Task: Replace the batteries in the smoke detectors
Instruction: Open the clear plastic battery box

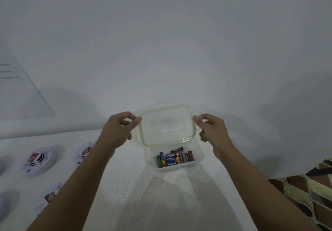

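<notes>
A clear plastic box (198, 156) stands on the white table and holds several batteries (175, 158), blue, red and green. Its translucent lid (167, 124) with a greenish rim is raised and tilted above the box's far part. My left hand (119, 128) pinches the lid's left edge, and my right hand (212, 129) pinches its right edge. White smoke detectors with red labels lie at the left: one (38, 160) in full view, one (83, 154) partly behind my left forearm, and one (51, 197) near the front.
The white table (129, 185) runs to a white wall behind. A patterned fabric (305, 191) lies beyond the table's right edge. A pale sheet with faint lines (19, 87) sits at the far left.
</notes>
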